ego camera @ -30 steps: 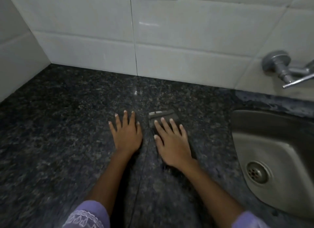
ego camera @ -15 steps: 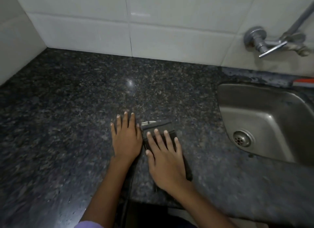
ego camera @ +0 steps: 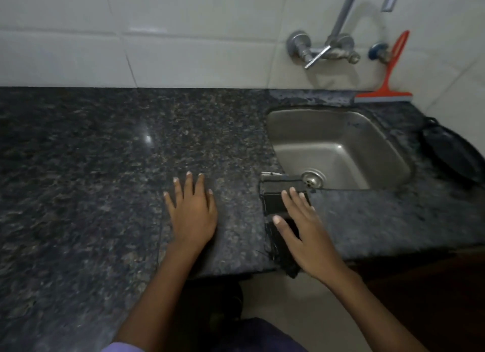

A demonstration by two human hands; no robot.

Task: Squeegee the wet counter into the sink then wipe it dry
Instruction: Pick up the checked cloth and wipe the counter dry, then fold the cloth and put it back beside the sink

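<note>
The dark cloth [ego camera: 282, 202] lies flat on the table [ego camera: 105, 168] at its near edge, just left of the sink's near-left corner; its far end reaches the sink [ego camera: 338, 147] rim and its near end droops over the table's front edge. It looks thin, soft and limp, with frayed threads along one side, so it should weigh little, fold readily and drag rather than slide if it has soaked up water. Pressing down with a flat palm suits it better than pinching; to lift it, the bunched near end hanging off the edge seems the easiest place to take hold.

The right hand [ego camera: 304, 233] rests on top of the cloth, its grip wide: fingers straight and spread, pressing, not curled round anything. The left hand [ego camera: 193, 215] lies flat on bare stone well to the left of the cloth, likewise spread and holding nothing.

Further out, the red squeegee [ego camera: 388, 86] leans against the tiled wall behind the sink, on the far right, under the tap [ego camera: 325, 49]. A dark round thing [ego camera: 451, 154] sits at the right edge; what it is I cannot tell. The stone shows a sheen, but whether it is wet is unclear.
</note>
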